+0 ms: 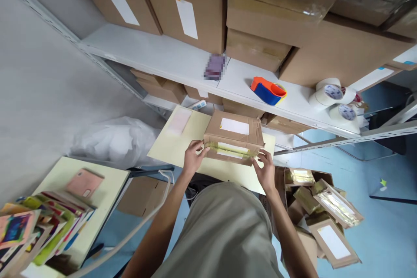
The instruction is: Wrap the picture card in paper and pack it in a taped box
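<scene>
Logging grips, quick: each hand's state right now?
Left hand: partly closed, holding the cardboard box at its left.
Right hand: partly closed, holding its right end.

You wear a loose, grey-green top (224,230) in matte cloth, with soft creases running across it and a far edge that rounds off. Your forearms (162,215) are uncovered, and your left hand (193,158) and right hand (265,171) are bare.

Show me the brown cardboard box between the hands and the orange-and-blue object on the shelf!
Brown cardboard box (233,139): head view, on the bare cardboard of its top face.
Orange-and-blue object (265,94): head view, on its blue side.
</scene>
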Motion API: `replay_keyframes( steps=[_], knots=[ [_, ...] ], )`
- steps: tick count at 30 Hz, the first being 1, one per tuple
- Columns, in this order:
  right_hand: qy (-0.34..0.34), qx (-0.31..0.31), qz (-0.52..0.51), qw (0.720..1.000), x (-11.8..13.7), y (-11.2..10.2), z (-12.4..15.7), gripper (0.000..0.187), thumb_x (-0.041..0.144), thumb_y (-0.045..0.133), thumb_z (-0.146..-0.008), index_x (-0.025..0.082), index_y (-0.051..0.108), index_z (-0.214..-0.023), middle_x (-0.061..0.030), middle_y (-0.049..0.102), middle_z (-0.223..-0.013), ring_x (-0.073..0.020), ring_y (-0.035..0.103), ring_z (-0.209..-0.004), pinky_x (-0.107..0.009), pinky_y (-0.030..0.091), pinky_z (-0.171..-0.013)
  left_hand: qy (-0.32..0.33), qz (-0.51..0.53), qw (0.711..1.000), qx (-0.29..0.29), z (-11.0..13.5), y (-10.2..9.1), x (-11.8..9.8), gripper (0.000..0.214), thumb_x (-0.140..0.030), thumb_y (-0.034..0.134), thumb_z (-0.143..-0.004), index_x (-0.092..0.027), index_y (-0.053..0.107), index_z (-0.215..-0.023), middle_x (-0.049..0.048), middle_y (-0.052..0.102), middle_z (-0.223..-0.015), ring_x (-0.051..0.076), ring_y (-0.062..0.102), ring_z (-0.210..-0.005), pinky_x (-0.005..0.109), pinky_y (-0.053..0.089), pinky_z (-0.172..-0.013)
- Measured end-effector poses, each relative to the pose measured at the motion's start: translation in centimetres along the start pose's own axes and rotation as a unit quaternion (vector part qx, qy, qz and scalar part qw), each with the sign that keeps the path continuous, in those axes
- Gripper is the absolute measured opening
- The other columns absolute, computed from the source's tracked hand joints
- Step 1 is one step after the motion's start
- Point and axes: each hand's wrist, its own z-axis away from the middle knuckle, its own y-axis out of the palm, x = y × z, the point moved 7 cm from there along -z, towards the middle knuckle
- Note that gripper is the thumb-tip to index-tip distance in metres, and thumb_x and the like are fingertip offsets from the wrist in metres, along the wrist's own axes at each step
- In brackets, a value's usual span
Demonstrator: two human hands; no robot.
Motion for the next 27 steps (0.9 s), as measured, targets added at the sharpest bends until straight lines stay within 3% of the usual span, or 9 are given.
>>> replay_keyframes(
  steps=[4, 8, 12, 15, 19, 23, 27],
  knots=[
    [0.049, 0.082, 0.031, 0.995, -4.2, 3.6, 0.4, 0.038, 0.048, 0.058, -0.105, 0.016, 0.079, -0.101, -0.0201, 0.069, -0.138, -0.0263, 0.077, -0.093, -0.046, 0.066, -0.093, -0.067, -0.05, 0.996, 0.036, 0.5, 2.9, 3.9, 0.031, -0.027, 0.068, -0.094, -0.022, 0.079, -0.122, 0.0073, 0.074, -0.12, 0.018, 0.075, -0.087, 0.032, 0.063, -0.092],
    [0.124, 0.17, 0.08, 0.974, -8.1, 6.9, 1.9, 0.029, 0.032, 0.059, -0.103, 0.014, 0.079, -0.114, -0.0202, 0.068, -0.145, -0.0244, 0.079, -0.097, -0.037, 0.064, -0.092, -0.12, -0.118, 0.981, 0.101, 2.0, 5.5, 7.1, 0.034, -0.013, 0.061, -0.092, -0.02, 0.081, -0.119, 0.0101, 0.077, -0.127, 0.023, 0.079, -0.104, 0.032, 0.06, -0.1],
    [0.185, 0.237, 0.144, 0.943, -10.8, 7.7, 2.8, 0.03, 0.019, 0.058, -0.101, 0.014, 0.076, -0.124, -0.018, 0.078, -0.132, -0.0261, 0.08, -0.104, -0.032, 0.059, -0.093, -0.151, -0.162, 0.965, 0.142, 2.8, 6.3, 9.1, 0.04, -0.006, 0.056, -0.091, -0.02, 0.082, -0.118, 0.0116, 0.081, -0.126, 0.028, 0.077, -0.118, 0.037, 0.059, -0.108],
    [0.21, 0.219, 0.15, 0.941, -11.7, 6.3, 1.8, 0.037, 0.014, 0.05, -0.101, 0.016, 0.077, -0.125, -0.0161, 0.082, -0.124, -0.0279, 0.078, -0.116, -0.034, 0.057, -0.1, -0.151, -0.139, 0.973, 0.108, 1.9, 5.8, 9.1, 0.043, -0.009, 0.051, -0.097, -0.019, 0.078, -0.128, 0.0109, 0.08, -0.131, 0.026, 0.076, -0.12, 0.038, 0.058, -0.111],
    [0.214, 0.141, 0.032, 0.966, -11.8, 4.6, -1.0, 0.043, 0.031, 0.046, -0.106, 0.011, 0.075, -0.13, -0.0191, 0.08, -0.129, -0.0273, 0.078, -0.116, -0.038, 0.06, -0.099, -0.136, -0.061, 0.987, 0.058, -0.9, 5.6, 7.3, 0.039, -0.024, 0.057, -0.102, -0.015, 0.073, -0.136, 0.0152, 0.078, -0.135, 0.025, 0.078, -0.114, 0.036, 0.062, -0.102],
    [0.191, 0.107, -0.065, 0.974, -11.1, 4.8, -3.0, 0.049, 0.053, 0.058, -0.099, 0.013, 0.078, -0.117, -0.0201, 0.08, -0.128, -0.0303, 0.078, -0.113, -0.041, 0.064, -0.093, -0.131, -0.064, 0.985, 0.093, -3.1, 6.4, 5.2, 0.038, -0.016, 0.069, -0.091, -0.019, 0.077, -0.128, 0.01, 0.083, -0.121, 0.025, 0.079, -0.109, 0.034, 0.064, -0.097],
    [0.157, 0.083, -0.099, 0.979, -9.9, 4.4, -3.2, 0.047, 0.062, 0.069, -0.087, 0.018, 0.081, -0.102, -0.0164, 0.083, -0.118, -0.0311, 0.079, -0.098, -0.044, 0.066, -0.085, -0.132, -0.07, 0.985, 0.09, -3.5, 5.6, 4.6, 0.04, -0.013, 0.077, -0.08, -0.023, 0.079, -0.119, 0.0053, 0.084, -0.113, 0.024, 0.079, -0.101, 0.035, 0.064, -0.094]
  ],
)
